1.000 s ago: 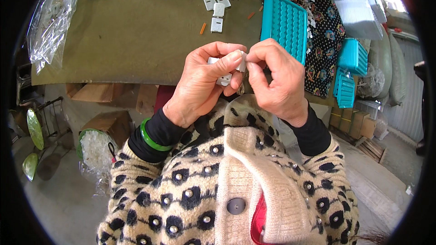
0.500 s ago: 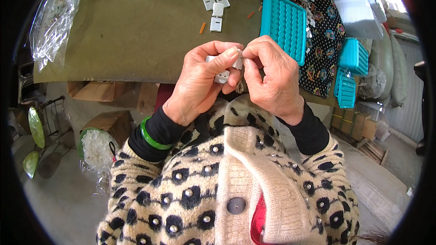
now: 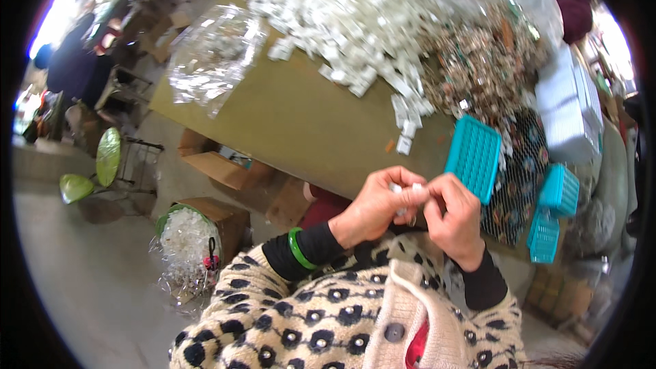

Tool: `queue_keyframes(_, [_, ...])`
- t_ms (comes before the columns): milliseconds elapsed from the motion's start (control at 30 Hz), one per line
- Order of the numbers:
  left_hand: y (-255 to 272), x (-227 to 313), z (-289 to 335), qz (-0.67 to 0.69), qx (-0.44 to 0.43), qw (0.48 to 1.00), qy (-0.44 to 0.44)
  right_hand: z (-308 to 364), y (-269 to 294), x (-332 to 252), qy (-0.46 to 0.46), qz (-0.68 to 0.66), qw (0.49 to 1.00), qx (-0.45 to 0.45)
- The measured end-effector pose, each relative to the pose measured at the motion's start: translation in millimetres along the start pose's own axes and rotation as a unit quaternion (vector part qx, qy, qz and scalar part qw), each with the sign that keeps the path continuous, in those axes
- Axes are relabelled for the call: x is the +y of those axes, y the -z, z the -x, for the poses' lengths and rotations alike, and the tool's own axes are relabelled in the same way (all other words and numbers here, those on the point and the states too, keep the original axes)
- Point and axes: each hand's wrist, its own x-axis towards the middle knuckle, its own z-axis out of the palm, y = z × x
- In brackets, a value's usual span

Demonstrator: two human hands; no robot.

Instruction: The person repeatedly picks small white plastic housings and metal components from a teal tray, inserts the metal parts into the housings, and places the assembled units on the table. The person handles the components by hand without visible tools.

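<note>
Above my lap, by the table's front edge, my left hand (image 3: 376, 206) is closed around small white plastic pieces (image 3: 396, 190), mostly covered by the fingers. My right hand (image 3: 456, 222) meets it at the fingertips, thumb and forefinger pinched against the end of a piece; whatever lies inside that pinch is hidden. Beyond the hands, a short row of white plastic pieces (image 3: 404, 145) lies on the table. A teal ridged tray (image 3: 475, 157) rests just past my right hand. Small orange strips (image 3: 390, 145) lie near the row.
On the olive tabletop (image 3: 301, 130) are a big heap of white pieces (image 3: 355, 20), a tangle of thin wires (image 3: 485, 55) and a clear plastic bag (image 3: 215, 55). Teal baskets (image 3: 559, 191) and white stacked trays (image 3: 564, 96) stand right. Left below are a bag-lined bin (image 3: 188, 239) and green chair (image 3: 108, 157).
The view has swung up and leftward, showing the whole heap and more of the room. My hands stay together at the white pieces and appear lower and further right in the picture.
</note>
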Motion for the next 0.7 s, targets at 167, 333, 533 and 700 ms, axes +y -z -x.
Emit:
queue_keyframes(167, [13.2,57.2,20.7,-0.258,0.073,0.905,-0.331,14.9,15.6,-1.8,0.003,-0.030,0.998,0.052])
queue_keyframes(333, [68.2,174.3,14.5,-0.398,0.211,0.605,-0.657,31.5,32.3,7.5,-0.046,-0.030,0.997,0.058])
queue_keyframes(533, [111.0,271.6,24.1,-0.828,0.344,0.084,-0.435,44.5,35.0,13.0,-0.054,-0.060,0.995,0.054])
queue_keyframes(700, [77.9,184.5,-7.7,-0.620,0.172,0.557,-0.525,40.8,38.1,20.3,-0.043,-0.055,0.996,0.047])
